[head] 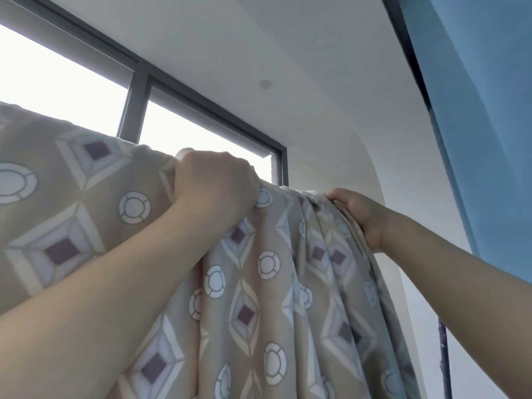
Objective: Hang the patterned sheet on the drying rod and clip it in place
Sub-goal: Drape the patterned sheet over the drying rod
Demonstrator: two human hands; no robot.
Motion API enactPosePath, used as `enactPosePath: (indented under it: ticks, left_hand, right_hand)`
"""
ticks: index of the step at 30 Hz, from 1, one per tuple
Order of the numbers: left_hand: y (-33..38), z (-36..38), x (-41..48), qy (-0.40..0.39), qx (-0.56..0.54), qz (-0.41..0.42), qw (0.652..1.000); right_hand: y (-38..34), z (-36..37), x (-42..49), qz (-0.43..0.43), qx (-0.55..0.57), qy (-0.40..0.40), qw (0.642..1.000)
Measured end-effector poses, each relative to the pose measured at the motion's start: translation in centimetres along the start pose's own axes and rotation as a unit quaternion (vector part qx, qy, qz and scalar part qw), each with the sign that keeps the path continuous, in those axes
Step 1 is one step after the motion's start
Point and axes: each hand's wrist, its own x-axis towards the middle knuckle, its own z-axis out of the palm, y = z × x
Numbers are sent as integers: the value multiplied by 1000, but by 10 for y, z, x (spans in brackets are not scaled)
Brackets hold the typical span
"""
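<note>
Left hand (214,182) grips the patterned sheet (259,298) at its top fold; right hand (359,214) pinches the bunched edge — apparently to spread it along the hidden rod.

Item: sheet (259,298), one seen. It is tan, printed with white-edged diamonds with purple centres and with white rings. I see it draped in front of the lower part of the window (72,82), its top edge sloping down toward the window's right side. The rod is hidden under the cloth. Toward the window's left it lies spread flat. Past the window's right edge it is bunched in long hanging folds. My left hand (216,182) grips the top fold, and my right hand (359,217) grips the bunched end.
</note>
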Motion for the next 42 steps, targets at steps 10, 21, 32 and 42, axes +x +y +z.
enactPosePath:
  ticks: [10, 21, 32, 42]
  left_hand:
    - [-3, 12, -2, 41, 17, 9, 999]
    - [-10, 13, -2, 40, 28, 30, 998]
    - [-4, 22, -4, 19, 27, 14, 999]
    - [-5, 22, -5, 19, 10, 15, 1000]
  right_hand:
    - [-2, 1, 19, -68, 69, 52, 994]
    - [24, -47, 39, -50, 103, 311, 944]
    - [8, -9, 29, -110, -75, 230, 964]
    - [15, 4, 19, -165, -497, 377, 764]
